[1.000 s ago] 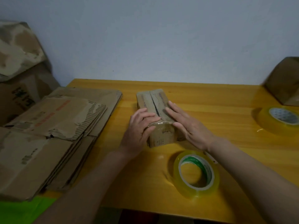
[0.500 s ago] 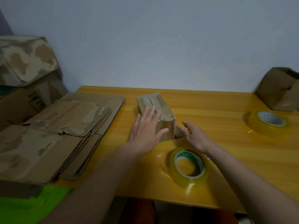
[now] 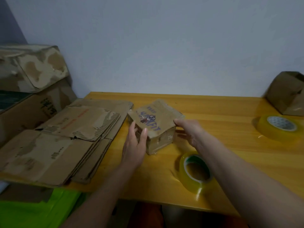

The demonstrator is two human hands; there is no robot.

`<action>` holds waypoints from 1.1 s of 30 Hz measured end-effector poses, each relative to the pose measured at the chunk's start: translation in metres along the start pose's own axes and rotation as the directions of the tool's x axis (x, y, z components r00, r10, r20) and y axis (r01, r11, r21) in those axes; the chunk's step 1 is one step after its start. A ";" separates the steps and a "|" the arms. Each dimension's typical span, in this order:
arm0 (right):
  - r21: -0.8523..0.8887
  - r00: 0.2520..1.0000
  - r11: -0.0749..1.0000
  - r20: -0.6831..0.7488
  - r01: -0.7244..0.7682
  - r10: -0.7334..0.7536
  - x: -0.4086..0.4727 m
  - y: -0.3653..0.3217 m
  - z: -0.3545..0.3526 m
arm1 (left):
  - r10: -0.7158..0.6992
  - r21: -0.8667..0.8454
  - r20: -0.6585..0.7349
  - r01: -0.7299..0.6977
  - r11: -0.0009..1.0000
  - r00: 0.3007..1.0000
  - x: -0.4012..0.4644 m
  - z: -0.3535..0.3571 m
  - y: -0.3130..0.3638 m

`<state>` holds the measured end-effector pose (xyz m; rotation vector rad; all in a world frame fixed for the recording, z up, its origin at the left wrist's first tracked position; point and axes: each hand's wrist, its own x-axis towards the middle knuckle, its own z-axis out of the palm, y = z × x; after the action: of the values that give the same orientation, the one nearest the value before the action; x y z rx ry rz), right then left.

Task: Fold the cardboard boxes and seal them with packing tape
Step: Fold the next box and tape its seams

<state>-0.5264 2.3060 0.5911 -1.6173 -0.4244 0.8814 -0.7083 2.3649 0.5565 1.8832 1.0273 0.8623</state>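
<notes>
A small folded cardboard box [image 3: 158,119] with blue print on its upturned face sits tilted in the middle of the yellow table [image 3: 230,145]. My left hand [image 3: 135,145] grips its near left corner, thumb on the printed face. My right hand [image 3: 190,130] holds its right side, fingers at the top right edge. Clear tape shines on the box's near end. A roll of packing tape with a green core [image 3: 195,171] lies flat on the table just in front of my right forearm.
A stack of flattened cardboard boxes [image 3: 62,139] covers the table's left part. Larger worn boxes [image 3: 31,71] stand behind it at the left. A second tape roll [image 3: 278,127] and another folded box [image 3: 287,94] sit at the far right.
The box has been turned over: the flap seam faced up before, now the printed face does. My right hand has moved from the table onto the box's right side.
</notes>
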 end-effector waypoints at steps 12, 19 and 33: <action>-0.673 0.404 -0.216 0.635 0.707 -0.658 -0.052 0.003 0.005 | -0.312 -0.469 0.144 0.342 0.814 0.939 0.018 -0.013 0.046; -0.750 0.628 0.041 0.522 0.660 -0.577 -0.055 -0.016 0.004 | -0.451 -0.403 0.061 0.436 0.805 0.890 0.029 0.003 0.052; -0.904 0.960 0.419 -0.035 0.088 -0.277 -0.017 -0.050 -0.009 | -0.215 -0.132 0.079 0.224 0.966 0.973 0.048 0.030 0.067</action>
<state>-0.5218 2.3006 0.6445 -2.5520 -1.0590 0.2675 -0.6399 2.3740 0.6105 1.6338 1.0843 0.7200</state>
